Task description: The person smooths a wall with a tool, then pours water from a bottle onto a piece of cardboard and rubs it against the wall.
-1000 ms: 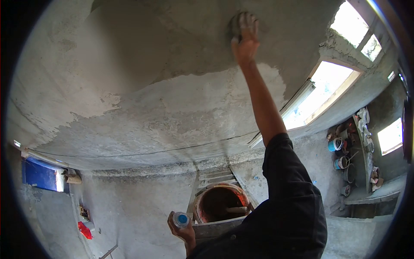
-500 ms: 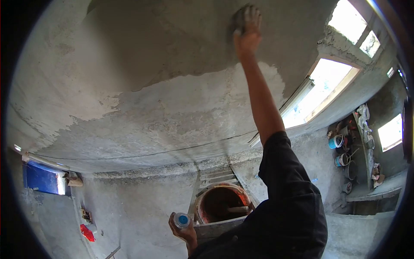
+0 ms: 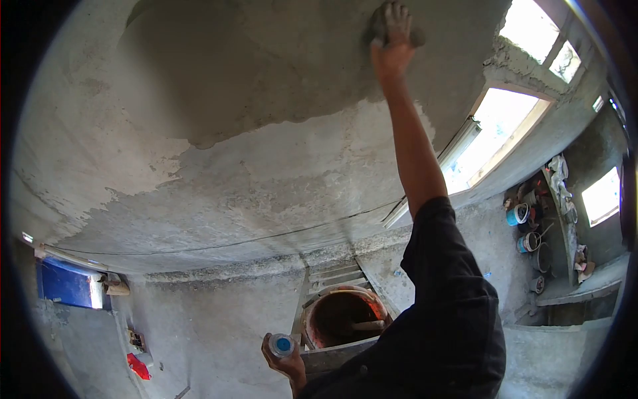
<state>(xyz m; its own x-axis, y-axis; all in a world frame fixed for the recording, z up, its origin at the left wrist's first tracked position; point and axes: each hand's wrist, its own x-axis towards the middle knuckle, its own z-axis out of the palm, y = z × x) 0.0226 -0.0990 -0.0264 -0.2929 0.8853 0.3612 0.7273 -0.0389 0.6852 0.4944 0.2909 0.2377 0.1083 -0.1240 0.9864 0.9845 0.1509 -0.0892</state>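
My right hand [image 3: 393, 41] is raised overhead and presses a grey sponge [image 3: 380, 26] flat against the wet plaster of the ceiling [image 3: 232, 146]. Its fingers are curled over the sponge. Low in the view, my left hand [image 3: 287, 362] grips a clear plastic bottle [image 3: 281, 345] with a blue cap, held upright near my chest. Darker damp plaster covers the upper ceiling; a paler rough patch lies below it.
An orange-rimmed bucket [image 3: 342, 318] with a tool handle in it sits on a ladder [image 3: 325, 276] below me. Bright windows [image 3: 495, 136] open at the right. Shelves [image 3: 555, 226] with paint cans and rags stand far right. A blue panel [image 3: 63, 282] and a red object [image 3: 138, 366] are at left.
My right hand has slid the sponge up and to the right across the ceiling. The view has tipped slightly. My left hand stays put with the bottle.
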